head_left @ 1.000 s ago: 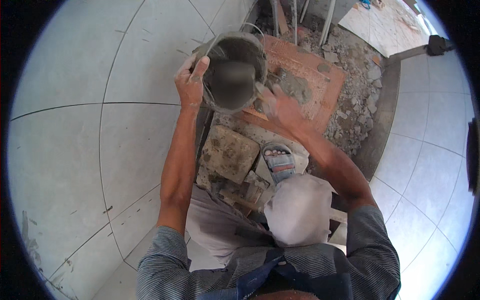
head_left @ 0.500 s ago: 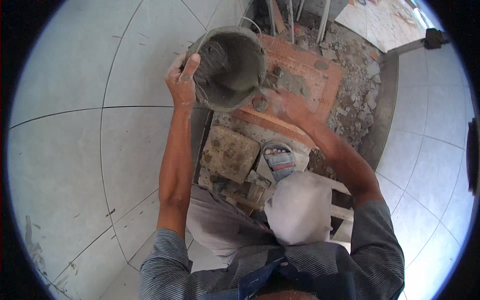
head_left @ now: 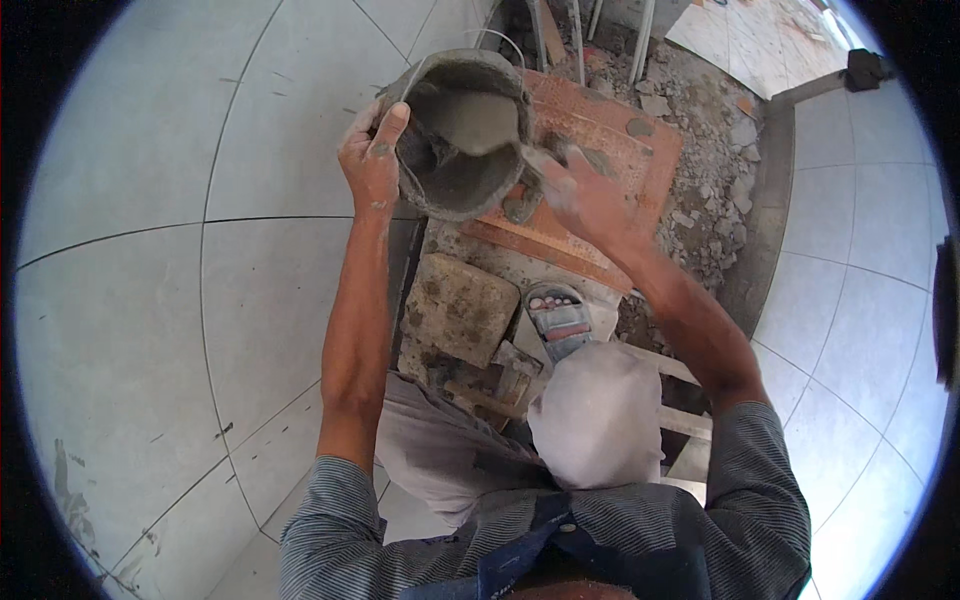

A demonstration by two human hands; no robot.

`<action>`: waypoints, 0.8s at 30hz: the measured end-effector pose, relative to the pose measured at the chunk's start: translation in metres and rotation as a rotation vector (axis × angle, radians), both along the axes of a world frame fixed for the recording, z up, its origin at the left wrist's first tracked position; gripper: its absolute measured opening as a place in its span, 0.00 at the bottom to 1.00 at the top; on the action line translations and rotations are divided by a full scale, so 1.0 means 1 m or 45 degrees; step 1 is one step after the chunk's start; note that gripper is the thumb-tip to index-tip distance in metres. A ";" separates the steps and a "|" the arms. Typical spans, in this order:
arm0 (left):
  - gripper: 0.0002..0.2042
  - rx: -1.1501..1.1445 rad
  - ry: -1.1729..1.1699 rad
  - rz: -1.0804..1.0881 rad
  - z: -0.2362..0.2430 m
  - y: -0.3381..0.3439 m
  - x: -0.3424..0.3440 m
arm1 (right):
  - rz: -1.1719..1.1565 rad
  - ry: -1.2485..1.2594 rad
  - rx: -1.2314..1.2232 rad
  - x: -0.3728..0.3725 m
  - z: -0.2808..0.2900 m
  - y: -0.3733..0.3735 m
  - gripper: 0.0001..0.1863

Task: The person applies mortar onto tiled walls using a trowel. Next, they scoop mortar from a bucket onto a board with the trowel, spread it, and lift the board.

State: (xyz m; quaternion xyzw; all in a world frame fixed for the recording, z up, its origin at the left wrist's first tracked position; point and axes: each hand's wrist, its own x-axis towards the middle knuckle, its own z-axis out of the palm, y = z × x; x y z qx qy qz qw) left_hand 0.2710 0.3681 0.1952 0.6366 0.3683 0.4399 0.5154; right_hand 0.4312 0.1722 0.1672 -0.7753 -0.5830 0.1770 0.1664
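A mortar-caked bucket (head_left: 412, 188) with a thin wire handle is tipped so that its mouth faces me. Wet grey mortar coats its inside. My left hand (head_left: 373, 165) grips the left side of the rim, thumb over the edge. In my right hand (head_left: 585, 195), closed at the bucket's right side, is a trowel; its grey blade (head_left: 478, 122) reaches into the bucket. The fingers are slightly blurred. Beneath and right of the bucket lies an orange-red patterned board (head_left: 650, 165), with grey mortar smears (head_left: 522, 204) on it.
A dirty square block (head_left: 462, 308) sits below the bucket, beside my sandaled foot (head_left: 560, 315). Broken rubble (head_left: 705, 210) lies along the right. Pale poles (head_left: 645, 42) stand at the back. Large pale tiles (head_left: 120, 330) cover the left side; a ledge (head_left: 772, 190) runs on the right.
The trowel blade has turned and now shows broad and flat across the bucket's mouth. My right hand has shifted slightly. The left hand still holds the rim, and the bucket has moved a little.
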 end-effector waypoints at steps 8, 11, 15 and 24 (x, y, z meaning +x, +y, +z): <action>0.18 0.031 -0.061 -0.002 0.000 -0.002 0.008 | -0.075 -0.002 -0.001 -0.017 -0.043 -0.016 0.27; 0.19 0.047 0.000 0.064 -0.001 -0.013 0.014 | -0.144 0.016 0.153 -0.019 -0.019 0.001 0.23; 0.21 0.063 0.126 0.051 0.005 -0.016 0.011 | -0.051 0.144 0.013 -0.024 -0.008 0.000 0.30; 0.21 0.358 0.224 0.094 -0.005 -0.022 0.025 | -0.209 0.015 0.177 -0.010 -0.015 0.021 0.26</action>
